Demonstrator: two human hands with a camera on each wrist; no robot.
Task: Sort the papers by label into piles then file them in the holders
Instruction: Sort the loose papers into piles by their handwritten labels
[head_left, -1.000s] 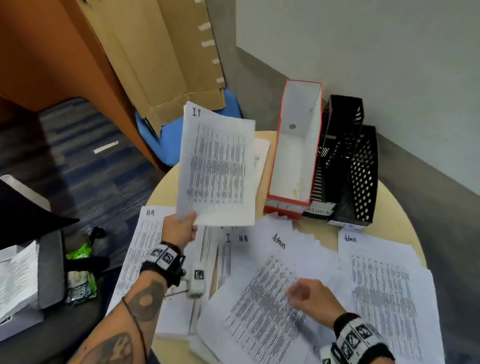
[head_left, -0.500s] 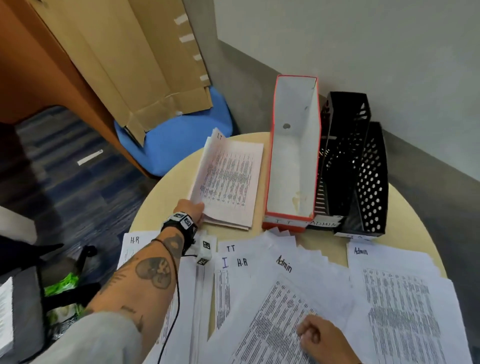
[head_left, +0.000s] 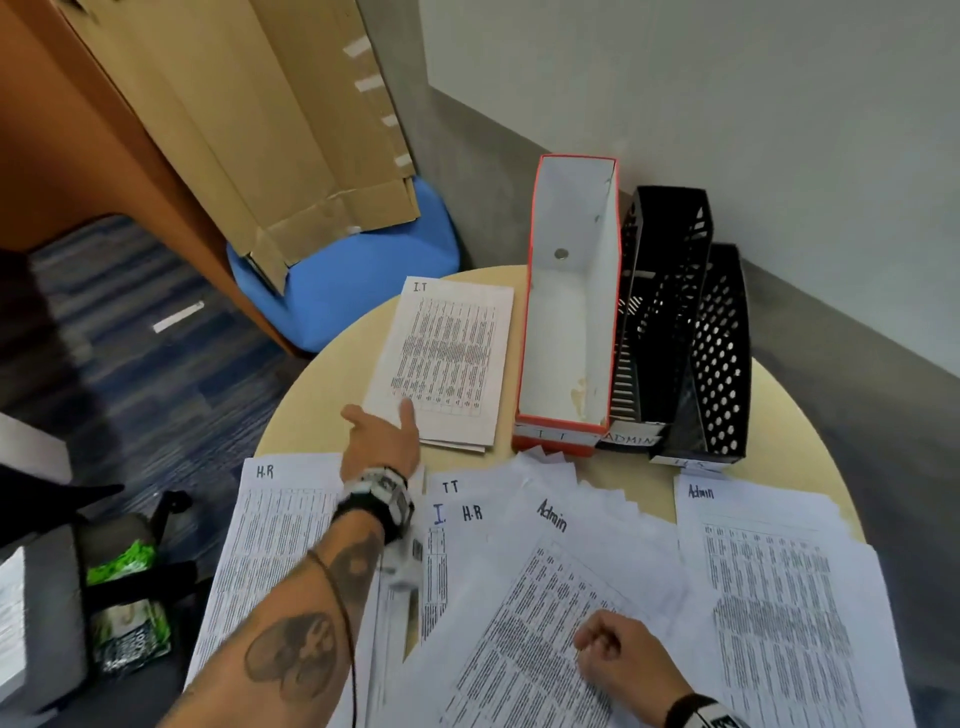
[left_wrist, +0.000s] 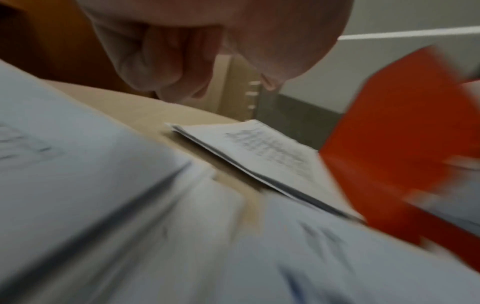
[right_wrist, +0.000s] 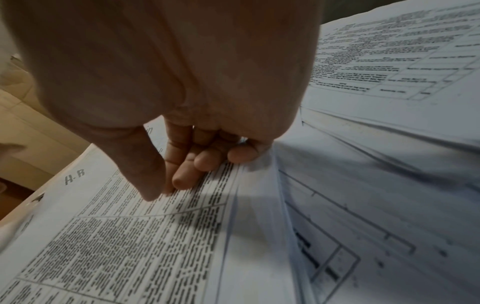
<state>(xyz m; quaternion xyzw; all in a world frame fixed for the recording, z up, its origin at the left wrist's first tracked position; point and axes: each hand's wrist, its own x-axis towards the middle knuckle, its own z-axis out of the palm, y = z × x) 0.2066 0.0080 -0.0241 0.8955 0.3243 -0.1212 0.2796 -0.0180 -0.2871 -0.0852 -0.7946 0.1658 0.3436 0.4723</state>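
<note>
i.t pile (head_left: 447, 358) left of holders (head_left: 623, 322)

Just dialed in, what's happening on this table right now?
A person is sorting labelled papers. The left hand is open at the near edge of the I.T pile, which lies flat beside the red holder. The right hand rests with curled fingers on the unsorted spread of Admin, H.R and I.T sheets. All three holders look empty, so filing has not begun.

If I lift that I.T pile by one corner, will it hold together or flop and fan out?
The I.T pile looks like a few loose sheets with no visible clip, so it would probably droop and fan. Its edges are already slightly staggered. Sliding it along the table toward the red holder seems safer.
</note>
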